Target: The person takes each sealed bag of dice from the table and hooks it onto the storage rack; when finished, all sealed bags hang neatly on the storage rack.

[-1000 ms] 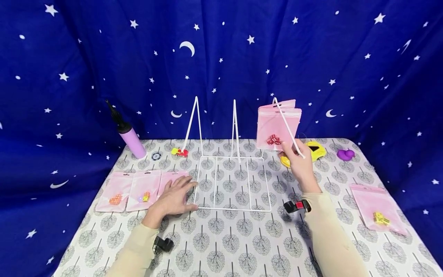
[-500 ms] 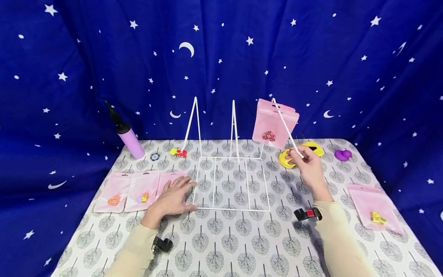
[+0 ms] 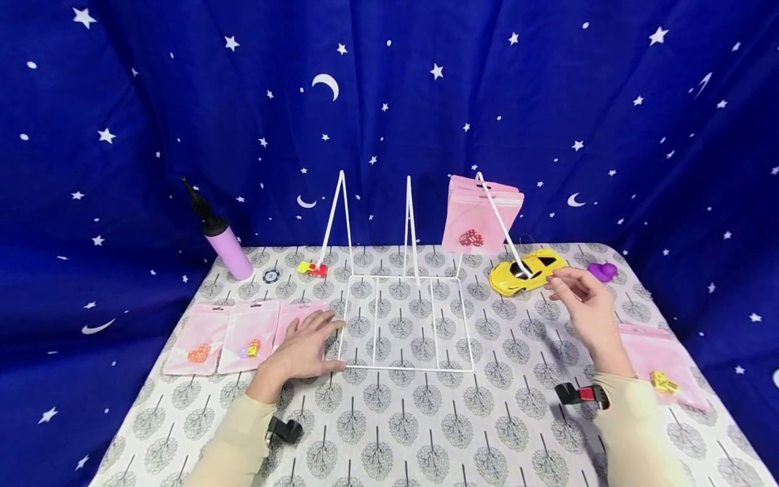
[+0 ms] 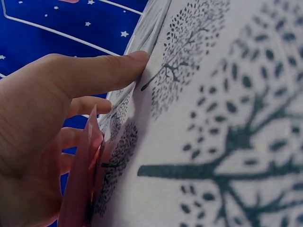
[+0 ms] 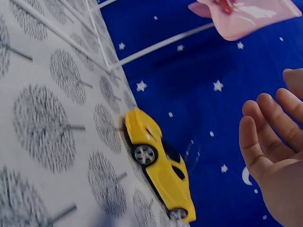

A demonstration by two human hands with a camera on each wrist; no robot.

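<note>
A white wire rack [image 3: 420, 370] with several tall angled arms stands mid-table. From its right arm [image 3: 504, 227] hang pink zip bags [image 3: 483, 220], the front one showing red dice [image 3: 470, 238]. My left hand [image 3: 304, 346] rests spread at the rack's left side, its thumb touching the front left corner. Beneath that hand lies a pink bag [image 3: 301, 312], partly covered; it also shows in the left wrist view. My right hand [image 3: 589, 312] is held in the air right of the rack, fingers loosely bent, holding nothing.
Two pink bags [image 3: 197, 331] with dice lie at left. Another bag [image 3: 654, 358] with yellow dice lies at right, partly behind my right wrist. Along the back are a yellow toy car [image 3: 523, 270], purple duck [image 3: 602, 271], small toy car [image 3: 313, 269], round chip [image 3: 270, 274] and hand pump [image 3: 228, 251].
My right hand let go of the bag with red dice, touched the arm's tip, then moved right and away. The bag swung and now hangs on the arm. My left hand stayed put.
</note>
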